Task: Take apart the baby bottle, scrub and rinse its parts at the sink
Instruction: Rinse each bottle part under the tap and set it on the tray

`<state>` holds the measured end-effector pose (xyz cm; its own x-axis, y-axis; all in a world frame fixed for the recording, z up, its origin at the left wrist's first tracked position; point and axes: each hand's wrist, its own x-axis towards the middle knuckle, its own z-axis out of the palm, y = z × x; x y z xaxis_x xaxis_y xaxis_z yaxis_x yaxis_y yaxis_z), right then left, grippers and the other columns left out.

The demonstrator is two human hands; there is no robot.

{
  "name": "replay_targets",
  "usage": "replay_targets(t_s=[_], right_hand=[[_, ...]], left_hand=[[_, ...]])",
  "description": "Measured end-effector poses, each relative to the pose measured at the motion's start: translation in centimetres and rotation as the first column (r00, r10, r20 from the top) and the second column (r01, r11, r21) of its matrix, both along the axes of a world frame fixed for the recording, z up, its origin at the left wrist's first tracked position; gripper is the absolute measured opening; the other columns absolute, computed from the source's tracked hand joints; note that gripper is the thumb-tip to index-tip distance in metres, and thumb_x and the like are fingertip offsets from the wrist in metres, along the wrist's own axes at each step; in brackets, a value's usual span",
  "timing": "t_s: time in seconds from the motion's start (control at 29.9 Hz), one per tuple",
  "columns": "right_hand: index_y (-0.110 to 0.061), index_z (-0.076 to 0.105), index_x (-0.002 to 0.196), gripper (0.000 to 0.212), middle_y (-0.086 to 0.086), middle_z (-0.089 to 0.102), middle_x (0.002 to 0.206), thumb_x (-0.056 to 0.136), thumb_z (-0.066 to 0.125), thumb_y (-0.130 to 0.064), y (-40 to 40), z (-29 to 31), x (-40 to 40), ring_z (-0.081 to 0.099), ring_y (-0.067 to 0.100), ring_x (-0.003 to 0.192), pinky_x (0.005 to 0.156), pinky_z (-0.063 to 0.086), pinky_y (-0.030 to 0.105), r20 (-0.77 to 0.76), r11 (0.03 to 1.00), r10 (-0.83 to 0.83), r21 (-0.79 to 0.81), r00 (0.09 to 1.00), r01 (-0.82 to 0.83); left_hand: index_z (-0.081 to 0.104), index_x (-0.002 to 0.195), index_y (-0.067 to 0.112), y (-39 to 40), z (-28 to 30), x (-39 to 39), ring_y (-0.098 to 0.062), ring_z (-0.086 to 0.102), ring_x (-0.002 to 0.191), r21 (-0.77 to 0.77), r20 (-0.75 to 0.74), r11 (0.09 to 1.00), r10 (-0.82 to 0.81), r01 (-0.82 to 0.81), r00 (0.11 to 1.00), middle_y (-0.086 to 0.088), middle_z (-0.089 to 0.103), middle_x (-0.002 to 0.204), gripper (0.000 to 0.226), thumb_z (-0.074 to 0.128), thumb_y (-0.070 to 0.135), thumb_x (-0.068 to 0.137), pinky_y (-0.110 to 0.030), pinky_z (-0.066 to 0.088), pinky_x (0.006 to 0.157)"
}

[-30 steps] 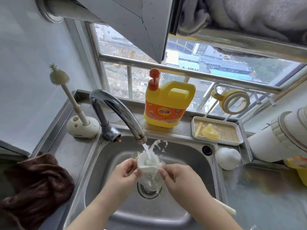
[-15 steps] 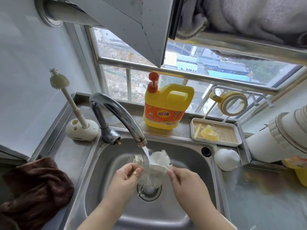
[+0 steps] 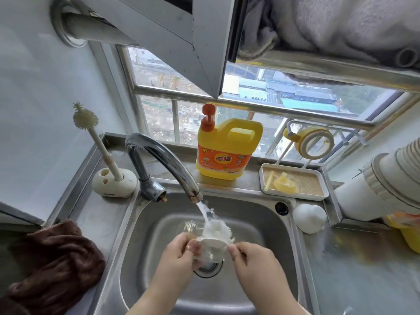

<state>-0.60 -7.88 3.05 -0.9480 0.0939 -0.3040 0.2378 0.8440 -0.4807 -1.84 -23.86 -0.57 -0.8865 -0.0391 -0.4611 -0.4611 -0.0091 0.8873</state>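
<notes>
Now rinsing: both hands, left hand (image 3: 181, 251) and right hand (image 3: 252, 255), pinching the white bottle part (image 3: 213, 243) under the faucet (image 3: 166, 162) stream; rotate slowly, keep low over the sink (image 3: 250, 214) drain.

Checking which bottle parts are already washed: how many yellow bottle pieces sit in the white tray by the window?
2: a yellow straw along the white tray's left side, and a yellow spout piece just right of it. Smaller bits may be hidden behind them.

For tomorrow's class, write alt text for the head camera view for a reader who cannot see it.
Two hands, left hand and right hand, hold a white bottle part under running water from the faucet over a steel sink. Behind stand a yellow detergent jug and a bottle brush.
</notes>
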Motion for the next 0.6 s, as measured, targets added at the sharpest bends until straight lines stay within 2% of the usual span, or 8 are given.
replay_targets(t_s=[0.1, 0.17, 0.27, 0.37, 0.43, 0.6], right_hand=[[-0.023, 0.065, 0.092, 0.033, -0.005, 0.064, 0.083, 0.096, 0.041, -0.045, 0.6, -0.1, -0.7, 0.06, 0.017, 0.083, 0.07, 0.046, 0.03, -0.048, 0.997, -0.075, -0.02, 0.996, 0.074], [-0.021, 0.065, 0.091, 0.031, -0.003, 0.065, 0.086, 0.096, 0.042, -0.042, -0.8, 0.1, -1.2, 0.059, 0.017, 0.083, 0.071, 0.045, 0.031, -0.075, 0.997, -0.026, -0.071, 0.997, 0.02], [-0.024, 0.065, 0.097, 0.031, -0.003, 0.065, 0.096, 0.095, 0.041, -0.045, -1.9, 0.2, -0.3, 0.059, 0.016, 0.09, 0.074, 0.044, 0.03, -0.054, 0.996, 0.046, -0.073, 0.997, -0.05], [-0.026, 0.064, 0.096, 0.033, -0.003, 0.066, 0.097, 0.096, 0.038, -0.046, -0.5, 0.2, 0.1, 0.059, 0.017, 0.091, 0.076, 0.044, 0.029, 0.012, 1.0, -0.03, -0.008, 0.999, 0.03], [-0.025, 0.065, 0.097, 0.032, -0.003, 0.068, 0.096, 0.097, 0.038, -0.042, -0.3, -0.1, -0.4, 0.06, 0.018, 0.09, 0.076, 0.046, 0.029, 0.006, 0.997, -0.074, -0.001, 0.997, 0.074], [-0.023, 0.062, 0.101, 0.033, -0.002, 0.063, 0.098, 0.097, 0.036, -0.043, -1.7, -0.1, -0.2, 0.058, 0.017, 0.092, 0.075, 0.044, 0.03, -0.026, 0.997, 0.071, 0.02, 0.997, -0.071]], left_hand=[[0.062, 0.081, 0.004, 0.3, 0.0, 0.3, -0.009, 0.063, 0.068, -0.01, -0.011, 1.0, -0.005, 0.004, 1.0, -0.008, 0.064, 0.074, 0.023, 0.045, -0.004, 0.094, -0.024, 0.055, 0.06], [0.063, 0.083, 0.007, 0.8, 0.4, 0.1, -0.007, 0.062, 0.062, 0.022, -0.012, 0.999, 0.026, -0.026, 1.0, -0.007, 0.063, 0.072, 0.026, 0.044, -0.006, 0.094, -0.028, 0.055, 0.06], [0.064, 0.085, 0.005, 0.8, 1.0, -0.6, -0.012, 0.056, 0.061, 0.067, 0.045, 0.994, 0.085, -0.088, 0.995, -0.002, 0.063, 0.065, 0.025, 0.042, 0.002, 0.097, -0.031, 0.051, 0.059], [0.063, 0.08, 0.002, 0.5, 1.4, -0.5, -0.004, 0.049, 0.044, 0.025, 0.038, 0.998, 0.051, -0.052, 0.998, 0.009, 0.054, 0.044, 0.029, 0.045, 0.016, 0.098, -0.023, 0.043, 0.047], [0.063, 0.079, -0.001, 0.8, 1.6, -0.2, 0.0, 0.047, 0.036, 0.002, 0.039, 1.0, 0.008, -0.008, 0.999, 0.009, 0.051, 0.04, 0.028, 0.048, 0.014, 0.096, -0.019, 0.041, 0.038], [0.062, 0.079, 0.001, 0.8, 0.9, 0.1, -0.011, 0.061, 0.053, 0.017, 0.119, 1.0, 0.016, -0.019, 0.993, -0.004, 0.062, 0.06, 0.028, 0.042, 0.004, 0.098, -0.026, 0.053, 0.048]])
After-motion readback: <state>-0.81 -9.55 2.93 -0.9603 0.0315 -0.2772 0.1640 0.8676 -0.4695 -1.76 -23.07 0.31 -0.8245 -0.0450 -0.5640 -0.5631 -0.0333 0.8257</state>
